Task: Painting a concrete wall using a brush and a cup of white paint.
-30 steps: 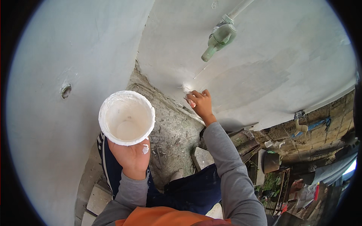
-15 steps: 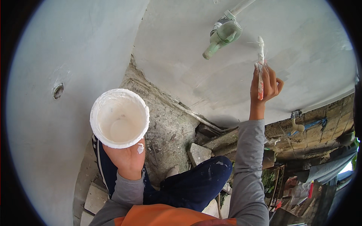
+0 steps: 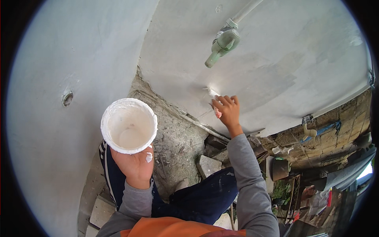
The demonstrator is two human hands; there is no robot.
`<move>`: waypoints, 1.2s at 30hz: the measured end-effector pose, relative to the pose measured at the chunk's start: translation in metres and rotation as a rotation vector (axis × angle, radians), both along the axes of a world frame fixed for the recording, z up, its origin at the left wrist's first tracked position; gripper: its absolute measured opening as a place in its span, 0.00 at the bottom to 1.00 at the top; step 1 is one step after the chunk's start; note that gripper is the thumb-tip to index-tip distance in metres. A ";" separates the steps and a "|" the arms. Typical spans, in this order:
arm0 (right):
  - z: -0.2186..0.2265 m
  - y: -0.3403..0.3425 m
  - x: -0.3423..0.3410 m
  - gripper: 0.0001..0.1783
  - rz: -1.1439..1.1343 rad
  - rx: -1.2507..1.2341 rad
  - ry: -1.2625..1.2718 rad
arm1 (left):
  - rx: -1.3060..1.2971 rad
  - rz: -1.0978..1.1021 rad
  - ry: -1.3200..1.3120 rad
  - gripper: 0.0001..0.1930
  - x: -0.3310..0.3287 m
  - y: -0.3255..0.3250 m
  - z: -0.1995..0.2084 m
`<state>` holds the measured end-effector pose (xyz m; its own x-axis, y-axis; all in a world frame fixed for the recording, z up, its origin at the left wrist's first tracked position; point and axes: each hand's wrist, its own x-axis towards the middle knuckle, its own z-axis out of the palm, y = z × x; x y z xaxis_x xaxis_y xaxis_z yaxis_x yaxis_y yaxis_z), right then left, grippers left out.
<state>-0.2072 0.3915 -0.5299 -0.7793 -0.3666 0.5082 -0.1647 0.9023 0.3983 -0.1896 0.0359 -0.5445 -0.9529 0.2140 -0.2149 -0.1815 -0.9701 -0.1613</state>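
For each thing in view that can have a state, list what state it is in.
White tub: open, rim caked white, held; fill level unclear.
Left hand: supporting the tub, white smear on thumb.
Paintbrush: gripped, bristles whitened, tip at the wall.
Right hand: closed around the brush.
Wall: patchy, partly darker grey.
Wall hole: uncovered.
Navy trousers: spotted white.

white tub (image 3: 130, 114) 1 | brush (image 3: 218, 113) 1 | green fitting (image 3: 226, 42) 1 | wall hole (image 3: 67, 99) 1
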 end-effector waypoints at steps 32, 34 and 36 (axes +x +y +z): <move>0.212 0.016 -0.010 0.08 0.021 0.344 0.633 | -0.056 -0.054 0.067 0.20 -0.001 0.010 0.001; 0.234 0.026 -0.004 0.08 0.002 0.374 0.728 | -0.060 -0.072 0.056 0.20 -0.003 0.014 -0.002; 0.240 0.033 -0.003 0.11 -0.030 0.293 0.874 | -0.064 -0.085 0.048 0.21 -0.003 0.016 -0.003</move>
<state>-0.2104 0.4249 -0.2898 -0.1734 -0.5593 0.8106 0.3243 0.7448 0.5832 -0.1923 0.0515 -0.5479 -0.9415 0.2816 -0.1851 -0.2695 -0.9590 -0.0882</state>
